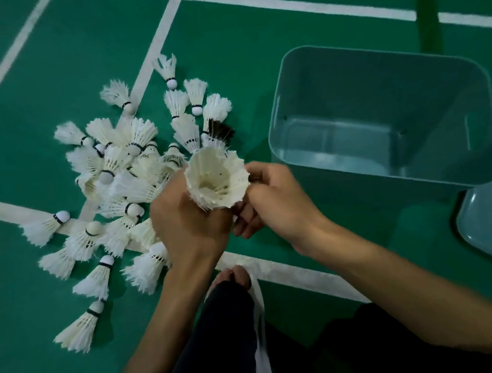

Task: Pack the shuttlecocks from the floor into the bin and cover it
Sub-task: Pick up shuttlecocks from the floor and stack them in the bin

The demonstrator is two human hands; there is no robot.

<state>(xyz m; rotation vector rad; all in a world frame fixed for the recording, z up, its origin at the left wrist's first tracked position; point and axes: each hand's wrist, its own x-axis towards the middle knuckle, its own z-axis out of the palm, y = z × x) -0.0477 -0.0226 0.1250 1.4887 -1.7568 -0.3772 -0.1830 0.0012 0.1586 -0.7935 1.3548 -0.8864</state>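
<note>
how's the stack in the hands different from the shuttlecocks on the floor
The stack looks nested, gripped off the floor by the left hand and right hand; the pile lies loose on the floor. The stack's open feather end faces the camera; the pile's shuttlecocks lie on their sides, pointing all ways. Both are mostly white feathers.

Head-worn wide camera | looks forward and steeply down at floor [22,322] | close above left hand [190,221], right hand [278,204]

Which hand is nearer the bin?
Right. The right hand sits just left of the bin; the left hand is farther left, beyond the stacked shuttlecocks.
</note>
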